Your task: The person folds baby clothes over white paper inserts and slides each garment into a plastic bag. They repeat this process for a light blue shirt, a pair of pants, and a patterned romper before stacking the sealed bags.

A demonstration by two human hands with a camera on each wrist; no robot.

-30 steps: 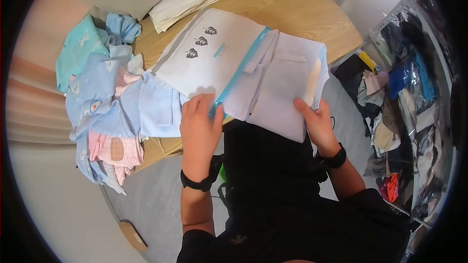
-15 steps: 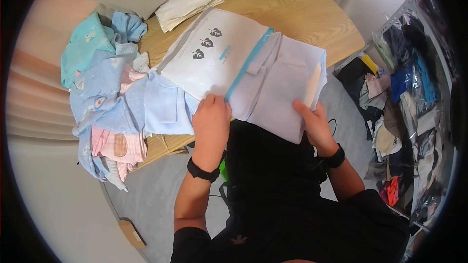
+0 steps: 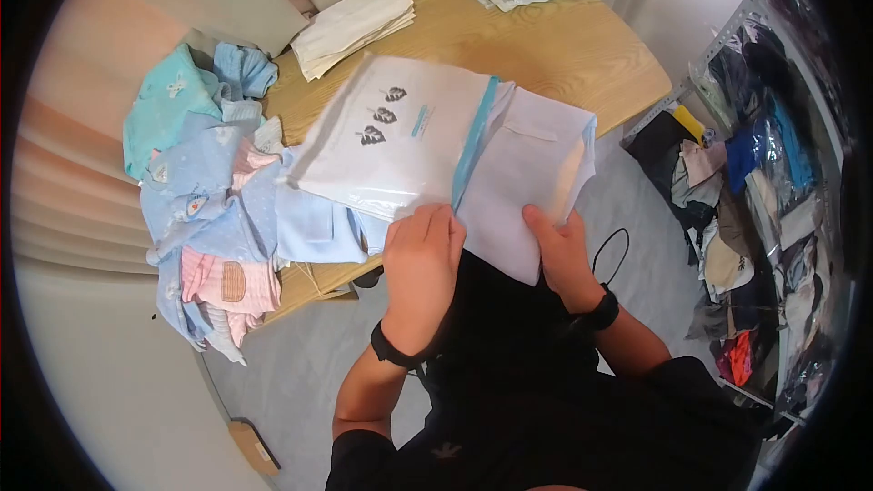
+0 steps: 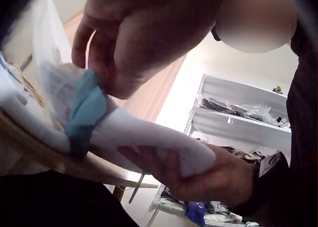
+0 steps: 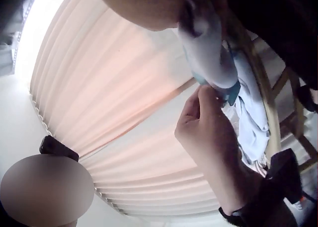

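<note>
Folded pale garment (image 3: 518,168) held over the worktop's (image 3: 618,55) near edge, its left part inside the bag (image 3: 364,164). My left hand (image 3: 423,264) pinches the near end of the bag's blue-edged mouth; my right hand (image 3: 571,259) grips the garment's right edge. Judgement: cloth light, soft, likely to sag; film slippery. Best holds: 1 at fold, 1 at mouth.
</note>
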